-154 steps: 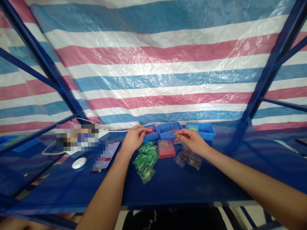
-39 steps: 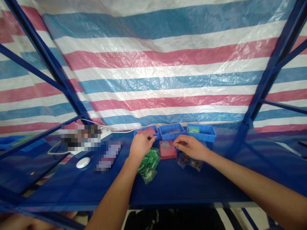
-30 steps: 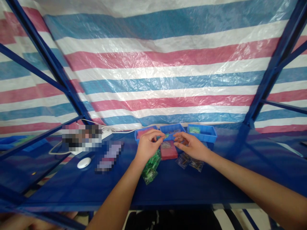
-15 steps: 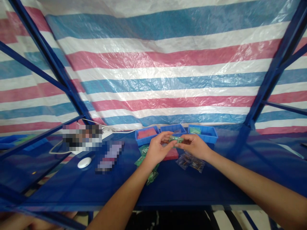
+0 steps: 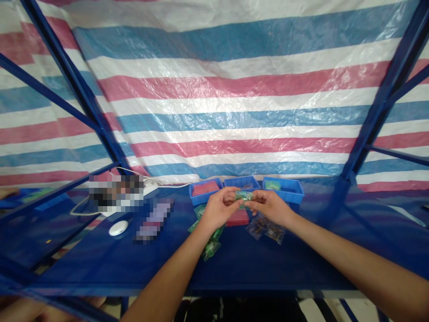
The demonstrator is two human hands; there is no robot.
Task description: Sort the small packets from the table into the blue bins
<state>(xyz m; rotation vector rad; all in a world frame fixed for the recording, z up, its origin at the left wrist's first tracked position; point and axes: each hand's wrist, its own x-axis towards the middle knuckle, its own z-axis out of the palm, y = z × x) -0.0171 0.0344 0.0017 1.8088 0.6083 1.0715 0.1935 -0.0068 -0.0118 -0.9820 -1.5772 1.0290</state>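
Observation:
Between my two hands, above the blue table, is a small green plastic packet [image 5: 244, 196]. My left hand [image 5: 221, 204] pinches its left end with thumb and fingers. On the other end, my right hand [image 5: 270, 205] is closed in the same way. What the packet contains is too small to make out. Below my hands lies a red packet [image 5: 237, 218], partly covered by them. Several green packets [image 5: 211, 248] lie beside and partly behind my left forearm. Clear packets with dark contents [image 5: 275, 232] rest under my right hand.
Three blue bins stand along the back: one with red packets [image 5: 191, 188], a middle one [image 5: 241, 179], and one with green packets [image 5: 295, 189]. Left on the table are a white oval object [image 5: 118, 228], a blurred-out flat item [image 5: 154, 221] and cables. Blue frame posts [image 5: 372, 120] flank the striped sheet.
My hands have shifted very slightly, and the green packet between them now shows a little more of its face. The view has tilted a little.

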